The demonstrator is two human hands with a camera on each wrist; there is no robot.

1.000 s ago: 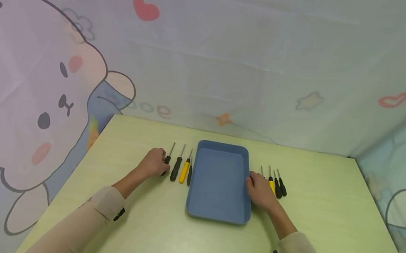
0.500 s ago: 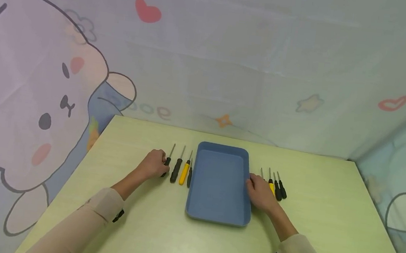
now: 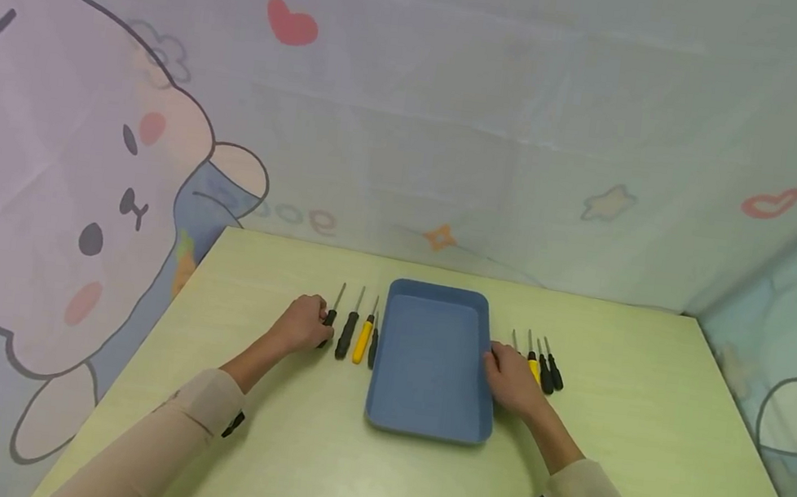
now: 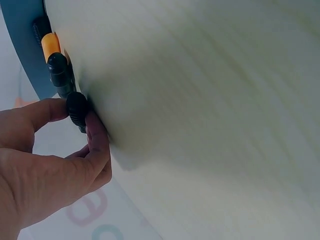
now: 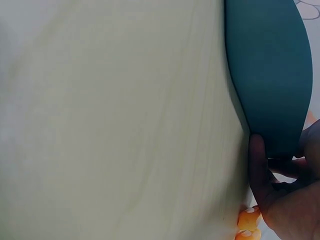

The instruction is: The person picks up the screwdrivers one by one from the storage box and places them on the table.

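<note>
My left hand (image 3: 300,324) pinches the black handle of a screwdriver (image 3: 327,327) at the left end of a row. In the left wrist view, thumb and fingers lie on either side of that ribbed handle (image 4: 77,107). Beside it lie another black-handled screwdriver (image 3: 347,333), a yellow-handled one (image 3: 362,340) and a small black one (image 3: 373,350) close to the tray. My right hand (image 3: 513,378) grips the right side wall of the blue-grey tray (image 3: 427,432). In the right wrist view, its digits straddle the tray wall (image 5: 272,75). Nothing lies in the tray.
Right of the tray, partly behind my right hand, lie several screwdrivers, among them a yellow-handled one (image 3: 534,367) and a black one (image 3: 555,375). All rest on a pale yellow-green table (image 3: 314,468). A printed cloth (image 3: 486,127) hangs behind the table's far edge.
The whole head view has shifted slightly. Both hands keep their holds on the screwdriver and the tray, with no visible movement of either thing on the table.
</note>
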